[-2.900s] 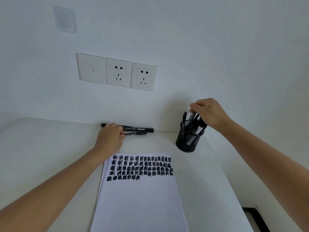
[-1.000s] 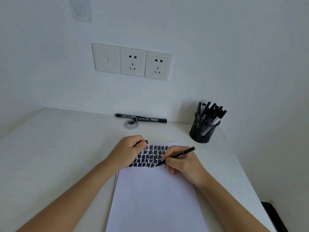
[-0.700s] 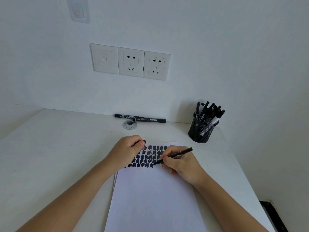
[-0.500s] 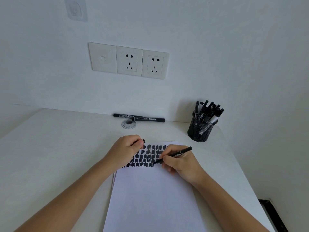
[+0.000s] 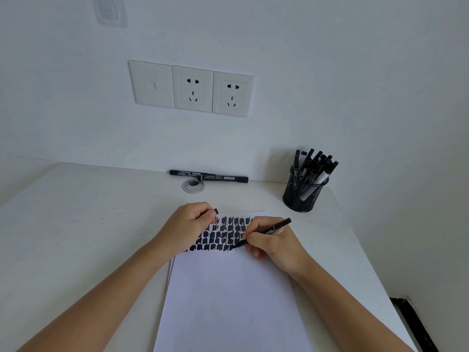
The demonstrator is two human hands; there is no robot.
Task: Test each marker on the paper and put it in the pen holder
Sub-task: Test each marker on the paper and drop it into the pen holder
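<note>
A white sheet of paper (image 5: 228, 301) lies in front of me, its top covered with rows of black ink patches (image 5: 223, 237). My right hand (image 5: 274, 242) grips a thin black marker (image 5: 269, 231) with its tip on the bottom row of patches. My left hand (image 5: 189, 226) rests on the paper's top left corner, fingers curled round a small black cap (image 5: 215, 211). Two black markers (image 5: 210, 176) lie end to end by the wall. A black mesh pen holder (image 5: 303, 193) at the back right holds several markers.
A round grey cable grommet (image 5: 193, 186) sits in the white desk (image 5: 76, 224) just in front of the lying markers. Wall sockets (image 5: 193, 88) are above. The desk's right edge (image 5: 365, 250) drops off to the floor.
About three seconds ago my right hand was at the pen holder and my left on the markers by the wall. In the last second the marker tip has stayed at the bottom row.
</note>
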